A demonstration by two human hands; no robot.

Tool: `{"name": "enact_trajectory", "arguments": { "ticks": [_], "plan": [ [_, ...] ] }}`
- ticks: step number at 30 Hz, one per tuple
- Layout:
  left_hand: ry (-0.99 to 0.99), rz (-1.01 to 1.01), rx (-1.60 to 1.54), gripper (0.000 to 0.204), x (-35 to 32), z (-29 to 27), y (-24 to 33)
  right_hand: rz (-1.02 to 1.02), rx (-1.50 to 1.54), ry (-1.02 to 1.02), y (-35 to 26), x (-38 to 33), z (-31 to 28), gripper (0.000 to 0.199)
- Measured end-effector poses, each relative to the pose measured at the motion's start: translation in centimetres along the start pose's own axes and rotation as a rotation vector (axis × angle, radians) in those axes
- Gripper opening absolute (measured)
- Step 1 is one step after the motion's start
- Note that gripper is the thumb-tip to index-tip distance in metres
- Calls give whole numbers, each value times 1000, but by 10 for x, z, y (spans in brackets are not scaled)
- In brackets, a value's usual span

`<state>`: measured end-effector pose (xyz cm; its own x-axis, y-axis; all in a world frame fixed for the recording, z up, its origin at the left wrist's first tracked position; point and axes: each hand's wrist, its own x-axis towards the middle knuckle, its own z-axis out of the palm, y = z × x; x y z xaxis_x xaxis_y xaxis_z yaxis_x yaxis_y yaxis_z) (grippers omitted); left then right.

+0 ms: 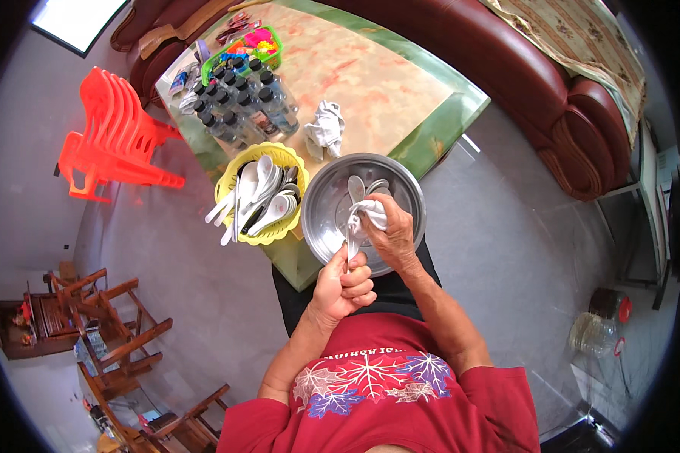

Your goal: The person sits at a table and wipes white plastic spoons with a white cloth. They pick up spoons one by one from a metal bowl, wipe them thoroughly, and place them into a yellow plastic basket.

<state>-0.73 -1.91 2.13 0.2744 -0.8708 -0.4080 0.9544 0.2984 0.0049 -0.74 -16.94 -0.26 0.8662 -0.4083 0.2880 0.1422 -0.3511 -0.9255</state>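
Note:
My left hand (344, 284) is closed round the handle of a white spoon (351, 245) over the near side of a steel basin (317, 226). A white cloth (374, 211) is gripped in my right hand (392, 235), pressed against the spoon's head, which it partly hides. Several pale spoons (357, 187) lie inside the basin, beyond my right hand. Left of the basin, a yellow scalloped basket (298, 160) holds many spoons and ladles (264, 177), white and dark, their handles sticking out over its rim.
The marble-topped table (370, 75) carries a crumpled white cloth (326, 128), several dark-capped bottles (242, 106) and a green basket (276, 59) of colourful items. A brown leather sofa (499, 68) runs behind. Red stacked plastic chairs (113, 136) and wooden chairs (121, 332) stand left.

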Motion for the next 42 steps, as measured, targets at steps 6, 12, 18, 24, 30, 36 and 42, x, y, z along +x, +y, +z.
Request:
{"name": "enact_trajectory", "arguments": {
  "ticks": [6, 12, 18, 24, 30, 36, 42],
  "plan": [
    [392, 313, 559, 36, 6, 8, -15, 248, 90, 169, 5, -3, 8, 19],
    [524, 386, 811, 14, 9, 2, -12, 21, -155, 33, 3, -14, 22, 44],
    [372, 129, 620, 16, -8, 3, 10, -431, -384, -185, -6, 1, -2, 45],
    [279, -36, 747, 17, -12, 3, 16, -565, -431, -526, 4, 23, -21, 36],
    [279, 119, 678, 9, -4, 0, 3, 32, -32, -157, 5, 18, -7, 21],
    [341, 310, 645, 5, 1, -3, -2, 445, 418, 11, 5, -14, 26, 23],
    [379, 351, 700, 10, -5, -1, 1, 748, 971, -190, 0, -23, 27, 22]
  ]
}}
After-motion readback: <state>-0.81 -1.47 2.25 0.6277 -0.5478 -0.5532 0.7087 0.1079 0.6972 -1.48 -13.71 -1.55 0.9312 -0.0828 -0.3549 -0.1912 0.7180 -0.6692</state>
